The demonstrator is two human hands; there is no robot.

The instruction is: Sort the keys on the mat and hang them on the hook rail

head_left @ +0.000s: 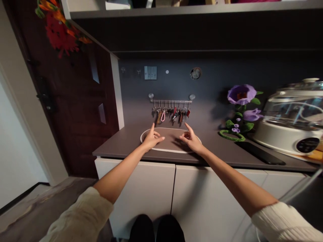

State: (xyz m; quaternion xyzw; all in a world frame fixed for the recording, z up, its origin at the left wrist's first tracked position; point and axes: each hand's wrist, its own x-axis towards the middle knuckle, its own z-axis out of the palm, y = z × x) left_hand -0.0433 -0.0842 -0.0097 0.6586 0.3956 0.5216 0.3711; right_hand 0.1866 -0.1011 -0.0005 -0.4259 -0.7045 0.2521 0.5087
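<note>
An oval tray (170,137) with a pale rim lies on the dark countertop in front of me. Over its left end is my left hand (152,138), index finger and thumb stretched apart and the other fingers partly curled, with nothing in it. My right hand (191,139) mirrors it at the tray's right end, also with nothing held. Whether either hand touches the rim, I cannot tell. Just behind the tray, several keys and key fobs hang from a clear hook rail (171,101), among them a pink loop (163,116).
On the right stand a purple artificial flower (241,95), a black phone-like slab (259,153) and a white appliance with a clear upper part (280,129). A shelf (191,32) overhangs the counter. A dark red door (75,111) is at left.
</note>
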